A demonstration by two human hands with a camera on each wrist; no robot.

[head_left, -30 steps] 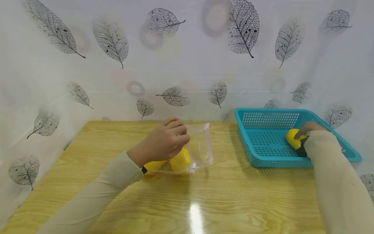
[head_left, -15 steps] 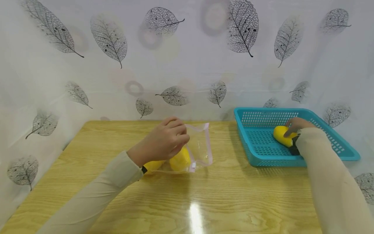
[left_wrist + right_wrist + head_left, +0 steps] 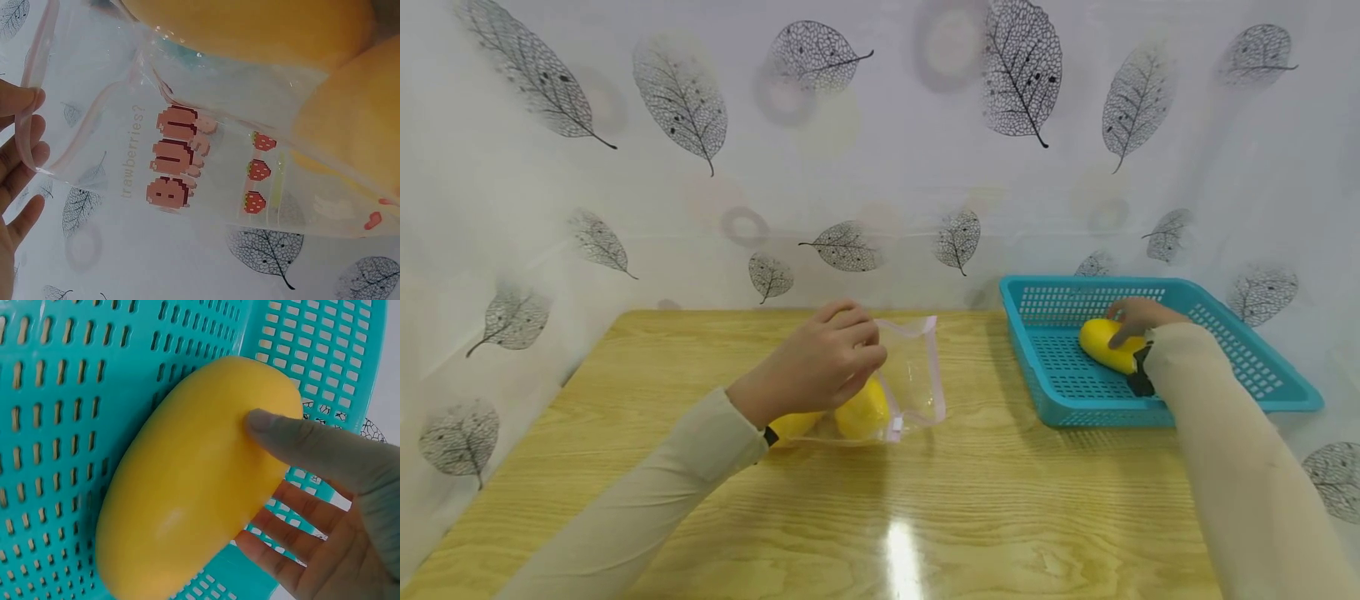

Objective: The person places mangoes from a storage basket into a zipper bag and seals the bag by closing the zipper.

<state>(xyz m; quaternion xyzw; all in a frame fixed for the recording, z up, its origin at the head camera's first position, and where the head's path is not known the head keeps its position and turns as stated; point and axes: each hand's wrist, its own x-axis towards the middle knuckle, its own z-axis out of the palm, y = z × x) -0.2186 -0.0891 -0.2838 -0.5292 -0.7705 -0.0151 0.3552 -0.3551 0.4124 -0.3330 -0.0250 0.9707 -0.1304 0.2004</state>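
My left hand [image 3: 827,358] holds the pink-trimmed rim of a clear zip bag [image 3: 917,375] over the table. Strawberry pictures and pink lettering show on the bag in the left wrist view. Inside it lie yellow mangoes [image 3: 863,410], two visible, partly hidden behind the hand and wrist. At the right, my right hand [image 3: 1138,318] grips another smooth yellow mango [image 3: 200,475] within the blue basket [image 3: 1052,412]. The thumb [image 3: 269,422] presses on the mango's upper side, while the other fingers [image 3: 290,534] reach around its far side.
The wooden table [image 3: 1000,517] ends at a white curtain [image 3: 880,167] printed with dark leaves, which stands behind it and along the left. The basket has raised, perforated walls and sits near the table's back right.
My right hand and the mango in it have moved left across the basket, so more of the mango shows. The left hand and the bag have stayed in place.
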